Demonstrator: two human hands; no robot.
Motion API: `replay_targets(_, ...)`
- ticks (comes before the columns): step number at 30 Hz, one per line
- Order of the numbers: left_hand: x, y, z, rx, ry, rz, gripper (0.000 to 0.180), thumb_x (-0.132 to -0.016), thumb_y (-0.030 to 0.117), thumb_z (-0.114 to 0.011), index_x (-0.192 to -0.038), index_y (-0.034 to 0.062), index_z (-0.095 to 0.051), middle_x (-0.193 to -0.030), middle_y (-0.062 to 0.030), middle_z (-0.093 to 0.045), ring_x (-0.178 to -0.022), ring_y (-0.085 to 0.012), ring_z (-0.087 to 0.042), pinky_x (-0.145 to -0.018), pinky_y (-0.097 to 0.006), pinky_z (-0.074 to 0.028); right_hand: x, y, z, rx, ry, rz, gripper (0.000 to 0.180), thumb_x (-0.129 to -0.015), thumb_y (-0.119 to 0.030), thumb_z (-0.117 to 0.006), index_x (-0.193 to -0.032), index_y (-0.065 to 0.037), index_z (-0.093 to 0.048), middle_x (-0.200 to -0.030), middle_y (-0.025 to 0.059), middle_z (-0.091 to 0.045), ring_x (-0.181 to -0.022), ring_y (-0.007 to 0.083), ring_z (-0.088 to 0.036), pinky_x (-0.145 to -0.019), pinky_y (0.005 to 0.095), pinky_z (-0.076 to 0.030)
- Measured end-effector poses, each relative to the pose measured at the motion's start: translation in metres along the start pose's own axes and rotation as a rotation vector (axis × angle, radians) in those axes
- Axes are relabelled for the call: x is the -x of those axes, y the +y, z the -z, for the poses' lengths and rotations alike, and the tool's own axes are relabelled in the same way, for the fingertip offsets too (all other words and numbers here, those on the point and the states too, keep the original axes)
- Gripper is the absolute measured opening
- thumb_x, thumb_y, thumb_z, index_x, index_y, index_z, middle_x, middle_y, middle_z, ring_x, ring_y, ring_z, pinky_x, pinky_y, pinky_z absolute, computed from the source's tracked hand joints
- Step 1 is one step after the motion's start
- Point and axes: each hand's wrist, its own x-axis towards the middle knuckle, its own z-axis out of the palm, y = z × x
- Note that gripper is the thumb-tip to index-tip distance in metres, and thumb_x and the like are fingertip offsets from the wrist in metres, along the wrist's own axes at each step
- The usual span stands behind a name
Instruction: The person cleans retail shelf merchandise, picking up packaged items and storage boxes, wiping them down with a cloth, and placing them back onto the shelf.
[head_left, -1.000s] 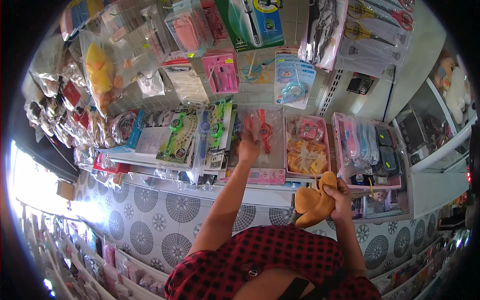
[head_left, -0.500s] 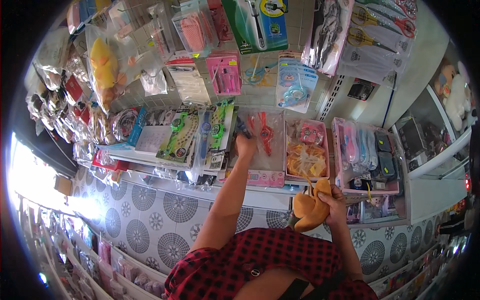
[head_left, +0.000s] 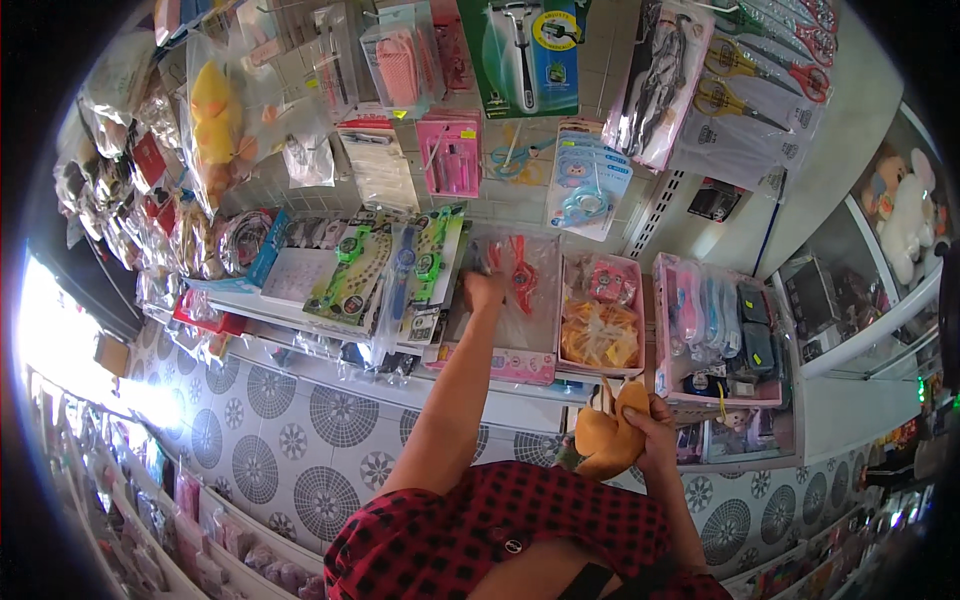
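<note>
My left hand (head_left: 484,291) reaches into a shallow pink box (head_left: 510,368) on the shelf. Its fingers bend down at the box's left side, and whether they grip anything is hidden. Just right of it lies a red toy wristwatch (head_left: 523,277) in a clear bag. Green toy watches on cards and a blue watch (head_left: 402,272) in a plastic sleeve lie to the left. At the shelf's front, my right hand (head_left: 652,432) is closed on a soft mustard-yellow fabric item (head_left: 608,434), perhaps a pouch or plush; its exact kind does not show.
Right of the watches stand a pink box of bagged yellow items (head_left: 600,340) and a larger pink box (head_left: 720,397) with hairbrushes. Packaged scissors (head_left: 740,95), a carded razor (head_left: 524,60) and a bagged yellow plush (head_left: 212,120) hang above. A glass cabinet (head_left: 835,290) stands at right.
The view has shifted slightly. My left hand has moved a little nearer the box's front, and the dark item by its fingers no longer shows. My right hand keeps hold of the yellow fabric item.
</note>
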Motion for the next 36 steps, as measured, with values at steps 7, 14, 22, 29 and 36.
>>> replay_targets(7,-0.005,-0.002,0.004,0.591,-0.185,0.140,0.025,-0.062,0.013,-0.058,-0.082,-0.0020,-0.054,-0.070,-0.0107,-0.056,-0.061,-0.0214,-0.056,-0.055,-0.034,-0.041,-0.004,0.005,0.003,-0.039,-0.020,-0.003,0.014,-0.072,0.001,-0.060,-0.084,0.000,-0.053,-0.082,0.0067,-0.058,-0.073,0.0146,-0.057,-0.068,0.0266,-0.047)
replay_targets(14,0.032,-0.003,0.052,0.754,-0.430,0.240,0.019,-0.071,0.009,-0.052,-0.088,0.0007,-0.054,-0.079,-0.0100,-0.056,-0.064,-0.0220,-0.054,-0.061,-0.034,-0.045,-0.006,0.007,-0.008,-0.032,-0.079,-0.033,0.014,-0.074,-0.001,-0.058,-0.087,0.000,-0.055,-0.084,0.0062,-0.058,-0.075,0.0149,-0.057,-0.070,0.0266,-0.046)
replay_targets(22,0.100,-0.005,0.119,1.214,-0.969,0.378,0.044,-0.068,-0.005,-0.041,-0.111,0.0051,-0.039,-0.090,-0.0135,-0.054,-0.070,-0.0286,-0.058,-0.059,-0.038,-0.050,-0.014,-0.004,-0.045,0.018,-0.097,0.002,0.018,-0.075,-0.005,-0.058,-0.092,0.000,-0.055,-0.085,0.0043,-0.058,-0.077,0.0135,-0.056,-0.071,0.0255,-0.045)
replay_targets(29,0.143,-0.029,0.145,0.990,-1.057,0.230,0.056,-0.070,-0.003,-0.046,-0.123,0.0093,-0.033,-0.082,-0.0102,-0.058,-0.051,-0.0151,-0.051,-0.043,-0.025,-0.042,-0.032,0.010,-0.104,0.186,-0.259,0.267,0.020,-0.078,-0.009,-0.059,-0.096,-0.002,-0.054,-0.087,0.0016,-0.053,-0.078,0.0098,-0.050,-0.070,0.0242,-0.041)
replay_targets(36,0.167,-0.022,0.176,0.966,-1.012,0.120,0.054,-0.076,0.001,-0.049,-0.126,0.0034,-0.029,-0.096,-0.0059,-0.052,-0.085,-0.0123,-0.053,-0.073,-0.022,-0.042,-0.036,0.066,-0.124,0.639,-0.309,0.487,0.031,-0.072,-0.005,-0.063,-0.102,-0.004,-0.053,-0.101,0.0045,-0.049,-0.092,0.0135,-0.049,-0.081,0.0255,-0.040)
